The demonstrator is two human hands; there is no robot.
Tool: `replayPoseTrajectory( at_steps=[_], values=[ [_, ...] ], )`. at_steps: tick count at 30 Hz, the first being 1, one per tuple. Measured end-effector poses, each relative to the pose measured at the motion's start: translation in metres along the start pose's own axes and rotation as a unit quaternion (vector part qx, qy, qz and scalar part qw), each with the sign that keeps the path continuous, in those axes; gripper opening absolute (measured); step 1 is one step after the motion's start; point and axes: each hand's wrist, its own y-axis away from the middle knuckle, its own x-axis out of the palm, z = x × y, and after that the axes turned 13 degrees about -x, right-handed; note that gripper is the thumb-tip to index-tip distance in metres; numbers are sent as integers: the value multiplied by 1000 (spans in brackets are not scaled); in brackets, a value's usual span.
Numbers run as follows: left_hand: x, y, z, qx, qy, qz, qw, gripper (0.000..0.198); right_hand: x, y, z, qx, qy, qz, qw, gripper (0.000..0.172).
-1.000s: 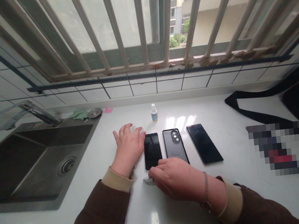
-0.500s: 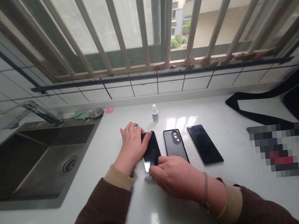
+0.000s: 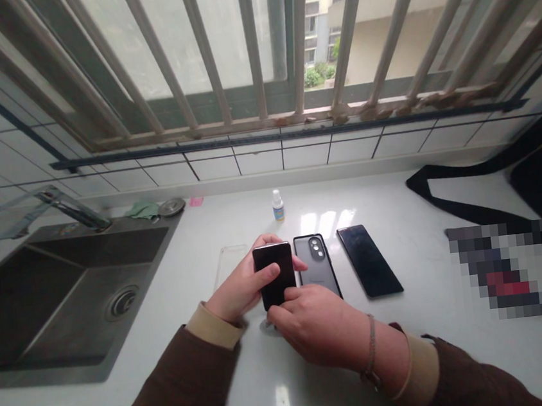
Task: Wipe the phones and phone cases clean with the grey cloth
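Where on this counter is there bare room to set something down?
Bare counter lies between the dark phone and the black strap, and behind the row beside the small bottle. Crowded around the left hand, right hand, held phone, phone case and clear case.

Black on the phone (image 3: 274,273) and the other phone (image 3: 368,259), dark grey on the case (image 3: 315,266). Glossy white on the counter (image 3: 427,354), green on the cloth (image 3: 143,209). Brown with tan cuffs on the sleeves (image 3: 184,393).
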Motion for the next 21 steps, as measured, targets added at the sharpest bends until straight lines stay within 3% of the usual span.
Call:
replayPoseTrajectory(
  at_steps=[4, 7, 9, 10, 13, 14, 16, 18, 21],
  values=[
    [-3, -3, 3, -2, 6, 2, 1000, 59, 0, 1, 0, -20, 14, -23, 999, 10],
    [-4, 0, 2, -8, 9, -15, 1000, 58, -7, 4, 2, -82, -20, -168, 982, 11],
    [-4, 4, -1, -30, 3, -7, 1000, 62, -13, 7, 2, -81, -84, -322, 940, 15],
    [-4, 7, -2, -48, -1, 10, 999, 66, -16, 10, 1, -46, -115, -398, 909, 19],
    [-4, 14, -6, -113, 2, 98, 989, 80, -18, 17, -7, 153, -144, -549, 809, 16],
    [-3, 16, -6, -130, 5, 126, 983, 86, -18, 19, -11, 213, -131, -567, 785, 13],
    [-4, 17, -4, -149, 9, 158, 976, 97, -15, 20, -17, 267, -115, -562, 774, 10],
    [-6, 15, -1, -161, 9, 168, 972, 103, -12, 19, -20, 243, -135, -532, 800, 13],
    [-9, 10, 5, -184, 1, 202, 962, 86, -13, 15, -16, 149, -217, -466, 845, 20]
  ],
)
